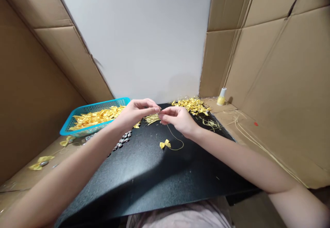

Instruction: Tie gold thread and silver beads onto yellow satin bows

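Note:
Both hands meet above the black work surface (144, 173), fingertips almost touching. My left hand (140, 109) is closed in a pinch, and what sits between its thumb and fingers is too small to make out. My right hand (180, 120) pinches a thin yellow cord (183, 144), which hangs down and loops round to a yellow ribbon bow (165, 144) lying on the surface below. Just behind the fingertips lies a bundle of cut yellow cords (151, 118), partly covered by the hands. Several small silvery beads (123, 140) lie beside my left forearm.
A blue basket (64, 130) full of yellow bows stands at the left. At the back right is a pile of yellow bows (192, 105), with cord scraps (212, 124) near it. A small yellow-white bottle (221, 97) stands further right. Cardboard walls (283, 83) flank the surface.

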### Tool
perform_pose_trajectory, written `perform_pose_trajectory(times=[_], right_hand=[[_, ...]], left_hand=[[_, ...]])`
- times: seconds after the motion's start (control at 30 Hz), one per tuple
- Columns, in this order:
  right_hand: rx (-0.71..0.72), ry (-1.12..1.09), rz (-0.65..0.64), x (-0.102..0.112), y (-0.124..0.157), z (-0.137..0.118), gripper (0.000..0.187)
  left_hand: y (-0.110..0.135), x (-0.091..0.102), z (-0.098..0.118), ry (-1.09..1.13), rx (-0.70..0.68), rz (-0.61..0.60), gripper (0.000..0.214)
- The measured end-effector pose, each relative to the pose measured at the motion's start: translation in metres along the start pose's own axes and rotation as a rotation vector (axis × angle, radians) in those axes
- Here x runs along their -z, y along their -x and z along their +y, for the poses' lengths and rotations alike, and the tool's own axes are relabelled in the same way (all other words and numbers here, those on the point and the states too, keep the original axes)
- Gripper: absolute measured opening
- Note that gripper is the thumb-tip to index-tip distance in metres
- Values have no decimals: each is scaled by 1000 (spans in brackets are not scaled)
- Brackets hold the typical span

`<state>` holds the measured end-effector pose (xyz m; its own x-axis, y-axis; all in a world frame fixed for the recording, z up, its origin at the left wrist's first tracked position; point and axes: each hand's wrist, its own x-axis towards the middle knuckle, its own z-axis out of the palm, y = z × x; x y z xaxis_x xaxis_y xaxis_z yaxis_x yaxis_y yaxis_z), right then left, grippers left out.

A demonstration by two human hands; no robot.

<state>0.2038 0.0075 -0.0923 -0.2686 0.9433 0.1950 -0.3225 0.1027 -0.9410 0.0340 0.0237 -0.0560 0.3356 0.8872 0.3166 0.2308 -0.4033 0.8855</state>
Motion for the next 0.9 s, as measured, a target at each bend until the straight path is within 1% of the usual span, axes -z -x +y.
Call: perform_pose_trajectory(times=[0.1,0.17,0.2,0.27,0.33,0.37,0.43,0.5,0.57,0.6,0.7,0.8,0.9], right_hand=[[57,50,-42,-3,-9,-15,16],[72,133,-53,0,-16,-22,17],[74,178,-40,3,-18,-25,20],[77,245,19,12,-24,-30,26],[106,283,74,22,-30,-38,28],[133,298,87,27,-33,-43,28],[226,327,89,31,-39,-58,28],[348,368,61,28,-44,-77,28],[456,413,32,18,-47,-96,27],[489,431,13,11,-48,-105,25],[524,458,-45,-13,-51,-124,17],[505,461,-75,-29,-56,-126,13],[466,436,-79,-33,-64,-118,14]], left_hand=[[-16,16,22,-85,-16,3,21],[-27,27,39,-160,-40,74,20],[-32,32,49,-186,-55,126,20],[-41,40,71,-207,-77,192,19],[-47,47,94,-174,-136,261,21],[-50,49,106,-164,-169,294,24],[-54,53,126,-180,-228,308,33],[-58,56,139,-238,-267,352,42],[-62,58,144,-298,-284,372,43],[-63,59,144,-312,-288,364,39],[-66,57,135,-291,-305,312,24],[-66,54,122,-252,-304,256,15],[-64,51,112,-233,-293,187,15]])
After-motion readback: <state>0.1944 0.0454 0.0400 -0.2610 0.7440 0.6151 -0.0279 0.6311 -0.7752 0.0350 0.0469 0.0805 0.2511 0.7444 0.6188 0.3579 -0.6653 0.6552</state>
